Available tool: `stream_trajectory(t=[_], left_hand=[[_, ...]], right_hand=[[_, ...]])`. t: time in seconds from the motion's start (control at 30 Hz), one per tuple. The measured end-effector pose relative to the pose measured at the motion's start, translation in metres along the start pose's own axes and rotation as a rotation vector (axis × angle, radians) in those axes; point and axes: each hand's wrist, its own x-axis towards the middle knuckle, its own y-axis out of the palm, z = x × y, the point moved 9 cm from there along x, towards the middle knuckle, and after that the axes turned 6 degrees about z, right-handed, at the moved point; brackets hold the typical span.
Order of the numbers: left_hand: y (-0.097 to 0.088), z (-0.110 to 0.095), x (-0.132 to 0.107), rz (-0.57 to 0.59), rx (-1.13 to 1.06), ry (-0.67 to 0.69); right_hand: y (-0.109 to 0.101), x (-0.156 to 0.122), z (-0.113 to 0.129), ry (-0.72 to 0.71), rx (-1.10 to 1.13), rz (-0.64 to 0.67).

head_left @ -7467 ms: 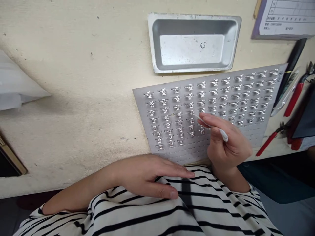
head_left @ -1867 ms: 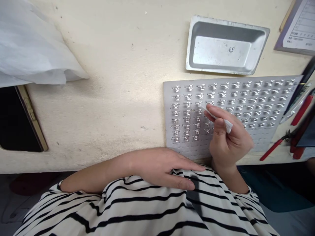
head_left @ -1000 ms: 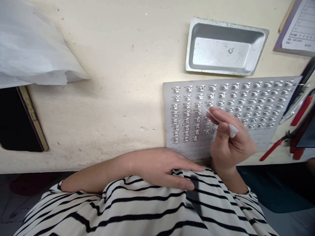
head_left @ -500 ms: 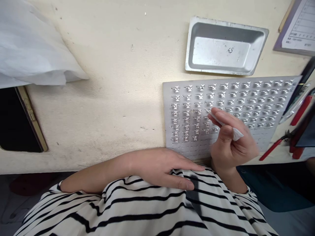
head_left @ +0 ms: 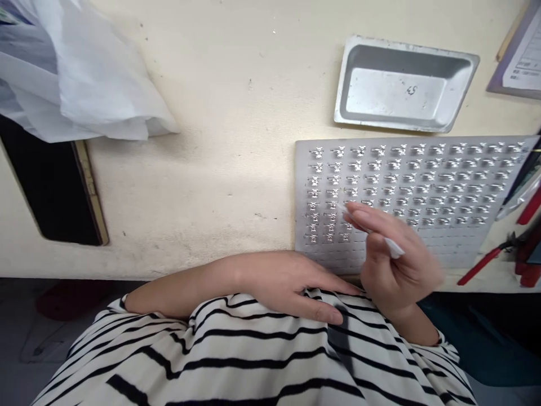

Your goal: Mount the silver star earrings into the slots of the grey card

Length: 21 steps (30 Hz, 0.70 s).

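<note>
My right hand (head_left: 399, 265), slightly blurred, pinches slim tweezers (head_left: 367, 224) with a white wrapped end. Their tip hangs over the left part of a grey perforated plate (head_left: 448, 245), and my fingers hide some of the rows. Several small silver jewellery pieces (head_left: 393, 165) stand in neat rows on the plate. Whether the tip touches a piece is hidden. My left hand (head_left: 296, 287) lies on my striped shirt (head_left: 253, 349) near the plate's lower edge, holding nothing, its fingers slightly apart.
A metal tray (head_left: 406, 125) marked with handwriting sits beyond the plate on the cream worktop (head_left: 232, 180). A white plastic bag (head_left: 93, 73) and a dark phone (head_left: 53, 192) lie at the left. Red-handled pliers (head_left: 482, 266) and a paper form (head_left: 522, 56) lie at the right.
The tweezers tip has moved left and toward me across the plate. The whole scene has shifted slightly in view, and my left hand stays on my shirt.
</note>
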Motion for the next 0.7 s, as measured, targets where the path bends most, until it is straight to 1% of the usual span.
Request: stream_trajectory(t=[0.1, 0.23, 0.4, 0.57, 0.7], left_hand=[[0.000, 0.002, -0.001, -0.005, 0.030, -0.019], [-0.001, 0.006, -0.003, -0.019, 0.040, -0.049], [0.000, 0.008, -0.002, -0.001, 0.048, -0.051], [0.001, 0.008, -0.002, 0.022, 0.055, -0.067], [0.000, 0.007, -0.002, 0.005, 0.049, -0.060]], right_hand=[[0.009, 0.013, 0.007, -0.024, 0.034, -0.035], [0.017, 0.018, 0.006, -0.021, 0.037, -0.046], [0.019, 0.017, 0.004, -0.024, 0.029, -0.061], [0.023, 0.019, 0.003, -0.007, 0.022, -0.027], [0.023, 0.018, 0.004, -0.021, 0.028, -0.033]])
